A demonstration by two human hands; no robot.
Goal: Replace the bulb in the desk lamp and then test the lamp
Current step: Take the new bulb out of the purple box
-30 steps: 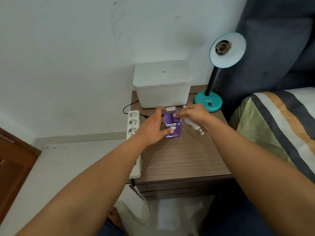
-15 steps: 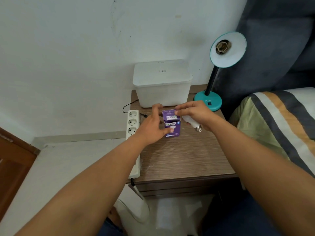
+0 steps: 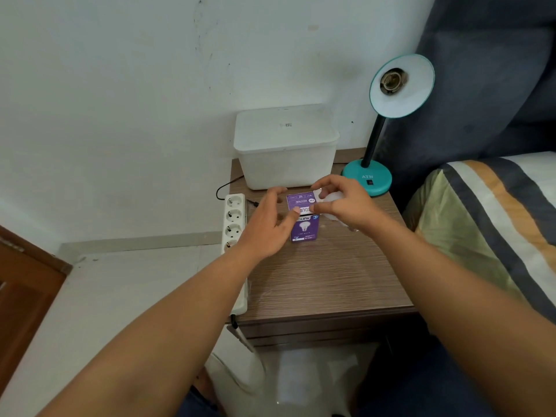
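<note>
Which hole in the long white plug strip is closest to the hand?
The third socket from the wall on the power strip. The left hand hovers right beside it; the others sit farther up or down the strip.

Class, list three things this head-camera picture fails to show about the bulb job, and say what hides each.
1. White bulb, head view: mostly covered by the right hand.
2. Purple box: small print too small to read.
3. Power strip: its cable runs under the table edge, so the plug is unseen.

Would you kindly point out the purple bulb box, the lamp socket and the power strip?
purple bulb box [image 3: 304, 230]: head view, front face.
lamp socket [image 3: 392, 81]: head view, empty opening.
power strip [image 3: 234, 216]: head view, second outlet.
</note>
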